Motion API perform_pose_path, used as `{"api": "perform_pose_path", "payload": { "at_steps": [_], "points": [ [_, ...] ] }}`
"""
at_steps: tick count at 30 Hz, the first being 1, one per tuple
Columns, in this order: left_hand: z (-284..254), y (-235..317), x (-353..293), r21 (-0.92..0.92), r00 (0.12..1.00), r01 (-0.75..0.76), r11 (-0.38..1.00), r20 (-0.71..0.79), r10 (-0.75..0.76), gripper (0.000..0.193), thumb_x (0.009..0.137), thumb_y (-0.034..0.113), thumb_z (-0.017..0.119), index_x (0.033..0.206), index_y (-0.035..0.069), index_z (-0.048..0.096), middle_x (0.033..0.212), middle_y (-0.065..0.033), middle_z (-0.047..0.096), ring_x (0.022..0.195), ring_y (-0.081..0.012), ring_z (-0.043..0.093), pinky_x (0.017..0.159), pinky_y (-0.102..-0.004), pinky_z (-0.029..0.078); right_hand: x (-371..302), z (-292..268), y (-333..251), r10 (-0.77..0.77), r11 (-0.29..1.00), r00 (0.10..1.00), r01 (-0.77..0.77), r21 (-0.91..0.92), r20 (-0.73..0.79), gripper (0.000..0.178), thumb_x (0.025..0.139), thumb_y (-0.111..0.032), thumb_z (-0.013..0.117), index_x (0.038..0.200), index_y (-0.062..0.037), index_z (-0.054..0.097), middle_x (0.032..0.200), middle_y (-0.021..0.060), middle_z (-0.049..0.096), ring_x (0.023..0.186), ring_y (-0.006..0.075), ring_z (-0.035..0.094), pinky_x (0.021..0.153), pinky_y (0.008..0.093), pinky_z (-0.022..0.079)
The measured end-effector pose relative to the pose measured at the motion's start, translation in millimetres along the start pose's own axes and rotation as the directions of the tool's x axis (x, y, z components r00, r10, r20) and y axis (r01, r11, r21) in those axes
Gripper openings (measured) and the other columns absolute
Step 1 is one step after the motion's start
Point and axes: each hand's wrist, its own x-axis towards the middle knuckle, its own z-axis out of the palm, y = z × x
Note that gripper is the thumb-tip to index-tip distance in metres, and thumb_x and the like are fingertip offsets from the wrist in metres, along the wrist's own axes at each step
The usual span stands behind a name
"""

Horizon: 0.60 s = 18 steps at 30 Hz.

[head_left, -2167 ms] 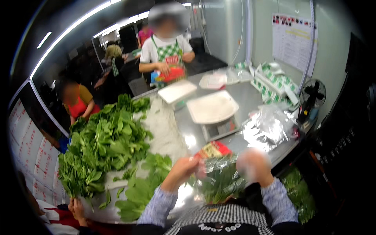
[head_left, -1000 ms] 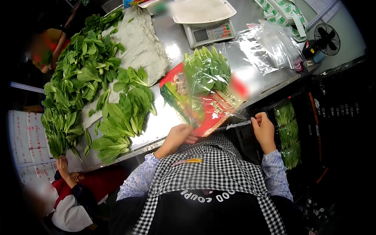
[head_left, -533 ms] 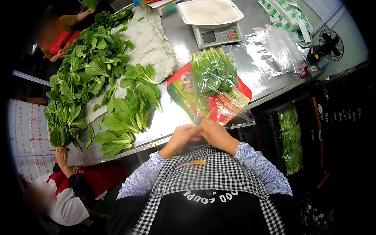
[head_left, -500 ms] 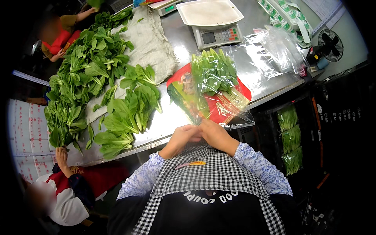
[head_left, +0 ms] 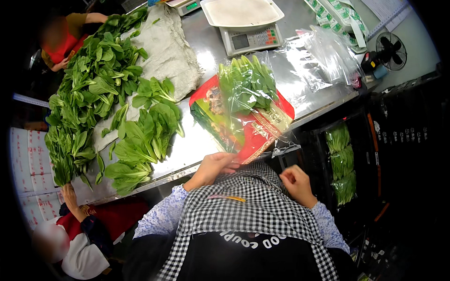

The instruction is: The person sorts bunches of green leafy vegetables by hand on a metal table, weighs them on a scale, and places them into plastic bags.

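A clear plastic bag [head_left: 248, 100] of leafy greens lies on the table in front of me, stem ends pointing away. Under it is a flat red and green printed sheet [head_left: 269, 136]. With the fingertips of my left hand [head_left: 215, 168] I pinch the near end of the plastic bag, at the table's front edge. My right hand [head_left: 298, 185] is off to the right, apart from the bag, its fingers curled together. Whether anything small is between them is hidden. Several loose leafy greens [head_left: 150, 131] lie left of the bag.
A long heap of greens [head_left: 93, 89] and a pale cloth [head_left: 168, 47] cover the table's left. Behind the bag stands a scale [head_left: 251, 40], with empty plastic bags [head_left: 323, 56] and a fan [head_left: 391, 51] to its right. A co-worker's hand [head_left: 70, 196] touches the heap; bagged greens [head_left: 342, 164] sit lower right.
My right hand has left the bag's gathered end and moved right. My left hand stays on the bag, whose near end has loosened. The whole view has shifted slightly.
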Motion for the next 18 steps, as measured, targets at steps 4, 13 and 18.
{"api": "perform_pose_path", "payload": {
  "at_steps": [4, 13, 18],
  "points": [
    [8, -2, -2, -0.044, 0.998, -0.012, 0.999, -0.069, 0.009, 0.032, 0.095, 0.017, 0.054, 0.114, -0.008, 0.059, 0.108, -0.0155, 0.065, 0.098, -0.0226, 0.064, 0.081, -0.0303, 0.055, 61, 22, -74, -0.389, 0.900, 0.915, 0.352, 0.257, 0.109, 0.012, 0.082, -0.008, 0.064, 0.092, -0.0031, 0.060, 0.089, 0.0121, 0.058, 0.078, 0.0299, 0.059, 0.069, 0.0353, 0.049],
    [7, -5, 0, -0.186, 0.997, 0.007, 0.983, -0.071, -0.020, 0.025, 0.094, 0.011, 0.053, 0.108, -0.009, 0.058, 0.103, -0.0161, 0.064, 0.094, -0.0239, 0.065, 0.084, -0.0319, 0.055, 96, 85, -57, -0.450, 0.873, 0.840, 0.485, -0.046, 0.303, 0.013, 0.083, -0.013, 0.061, 0.090, -0.0027, 0.057, 0.087, 0.0144, 0.055, 0.079, 0.0345, 0.059, 0.065, 0.0427, 0.047],
    [-1, -2, -1, -0.300, 0.999, -0.031, 0.953, -0.039, 0.020, 0.031, 0.094, 0.012, 0.053, 0.115, -0.011, 0.053, 0.112, -0.0184, 0.062, 0.100, -0.0268, 0.064, 0.085, -0.0329, 0.055, 74, 49, -58, -0.423, 0.904, 0.802, 0.338, 0.263, 0.423, 0.014, 0.080, -0.011, 0.068, 0.085, -0.0027, 0.057, 0.077, 0.0098, 0.053, 0.068, 0.0224, 0.056, 0.060, 0.0326, 0.046]
  ]
}}
